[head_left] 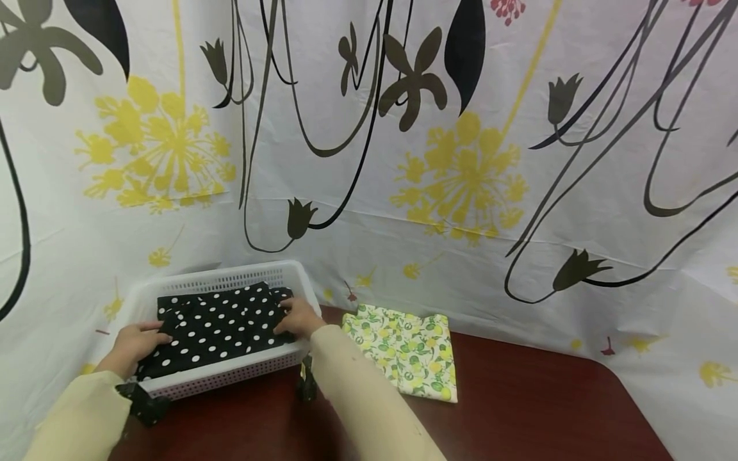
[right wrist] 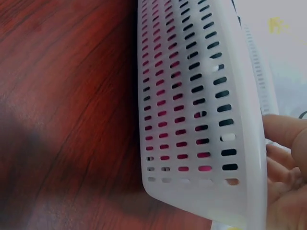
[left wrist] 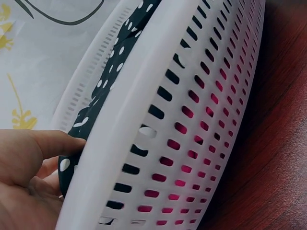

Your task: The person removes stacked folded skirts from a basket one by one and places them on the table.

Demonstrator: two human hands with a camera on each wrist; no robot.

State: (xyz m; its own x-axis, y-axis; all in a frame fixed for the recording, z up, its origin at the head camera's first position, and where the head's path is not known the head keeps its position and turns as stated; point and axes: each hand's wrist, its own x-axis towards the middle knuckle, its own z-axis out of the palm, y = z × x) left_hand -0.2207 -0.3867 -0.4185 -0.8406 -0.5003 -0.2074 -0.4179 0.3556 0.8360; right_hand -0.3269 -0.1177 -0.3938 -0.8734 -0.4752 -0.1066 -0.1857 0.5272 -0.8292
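A black cloth with white polka dots (head_left: 216,323) lies folded in a white perforated plastic basket (head_left: 213,381). At the cloth's left end my left hand (head_left: 134,349) pinches its edge. In the left wrist view the left hand's thumb (left wrist: 60,143) lies on the dotted fabric, with other fingers behind it. My right hand (head_left: 300,318) holds the cloth's right end, just inside the basket's right side. In the right wrist view the right hand (right wrist: 288,163) has bent fingers behind the rim, which hides most of the fabric there.
A folded white cloth with a yellow and green lemon print (head_left: 412,358) lies right of the basket on the dark red wooden table (head_left: 519,397). Something pink shows through the basket's holes (right wrist: 180,120). A flower-printed curtain (head_left: 369,160) hangs behind the table.
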